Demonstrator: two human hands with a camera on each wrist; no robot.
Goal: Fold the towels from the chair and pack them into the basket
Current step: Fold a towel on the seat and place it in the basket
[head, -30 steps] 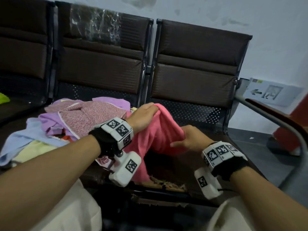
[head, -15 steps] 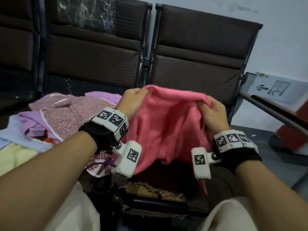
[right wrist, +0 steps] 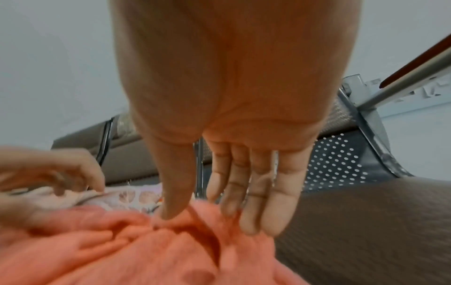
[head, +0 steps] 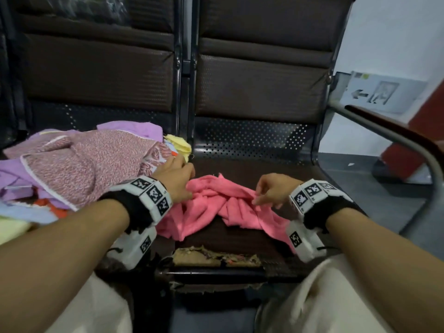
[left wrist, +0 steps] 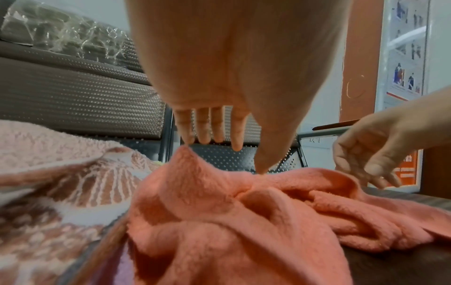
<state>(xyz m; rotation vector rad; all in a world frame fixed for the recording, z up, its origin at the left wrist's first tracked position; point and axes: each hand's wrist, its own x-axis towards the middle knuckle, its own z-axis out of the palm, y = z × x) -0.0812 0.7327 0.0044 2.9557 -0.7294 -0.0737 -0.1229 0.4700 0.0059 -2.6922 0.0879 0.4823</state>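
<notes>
A pink towel [head: 211,207] lies crumpled on the right chair's dark seat [head: 252,164]. My left hand [head: 182,174] rests at its left end with straight fingers, the thumb tip touching the cloth [left wrist: 219,221]. My right hand [head: 266,191] hovers at the towel's right part, fingers loose and pointing down, thumb and fingertips just brushing the fabric [right wrist: 97,250]. Neither hand grips it. The left chair carries a pile of towels [head: 84,164]: a speckled pink one on top, with purple, yellow and blue ones under it. No basket is in view.
The seat's front edge is torn, with foam showing [head: 216,257]. A metal armrest [head: 396,133] runs along the right side. Chair backs stand close behind. My knees in light trousers [head: 324,296] are against the seat front.
Both hands held the pink towel up and spread half a second ago. It has now come down onto the seat in a crumpled heap, and both hands have let go.
</notes>
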